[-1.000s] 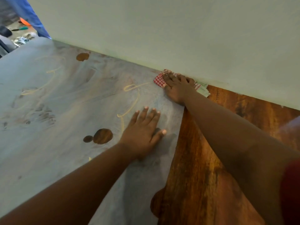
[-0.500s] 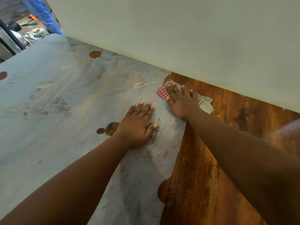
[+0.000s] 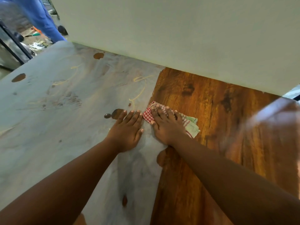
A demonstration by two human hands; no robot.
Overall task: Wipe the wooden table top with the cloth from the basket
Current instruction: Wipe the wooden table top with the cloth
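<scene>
1. Surroundings: a pale wall [image 3: 178, 38] borders the wooden table top [image 3: 211, 111] at 12 o'clock; a person in blue clothing [image 3: 39, 18] stands at 11 o'clock, blurred.
2. Grey dust film [image 3: 56, 111] covers the table's left part; the right part shows bare brown wood.
3. Cloth [image 3: 191, 125], red-checked and pale green, lies at the dust boundary, long axis running 10 to 4 o'clock.
4. Right hand [image 3: 165, 125] presses flat on the cloth, fingers straight and slightly spread.
5. Left hand [image 3: 128, 129] rests flat on the dust just beside it at 9 o'clock, fingers together.

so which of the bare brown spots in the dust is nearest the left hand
The dark oval spot touching the left hand's fingertips; the other spots lie well away.
</scene>
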